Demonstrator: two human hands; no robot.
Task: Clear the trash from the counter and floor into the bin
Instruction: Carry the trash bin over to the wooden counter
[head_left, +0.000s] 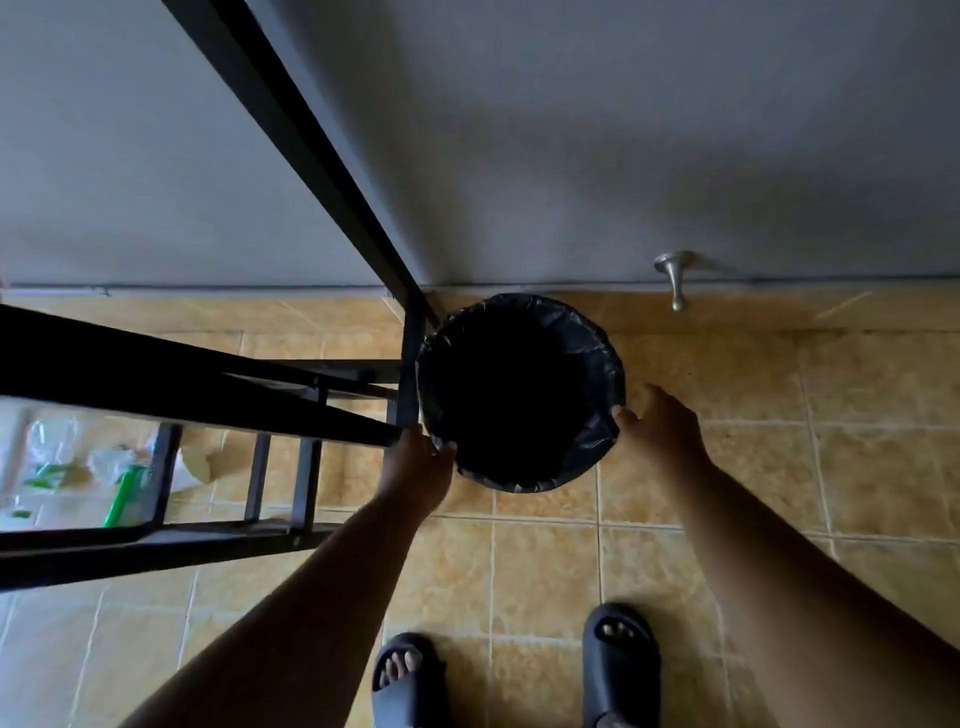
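No text, label, brand, number or sign is legible in the head view. The green-and-white plastic packaging (127, 488) lying on the floor (545, 571) behind the black metal frame (156, 374) shows coloured printed areas. These are too blurred to read as characters or as a brand.

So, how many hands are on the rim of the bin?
2. The left hand grips the rim of the bin at its near-left side; the right hand holds the rim at its right side.
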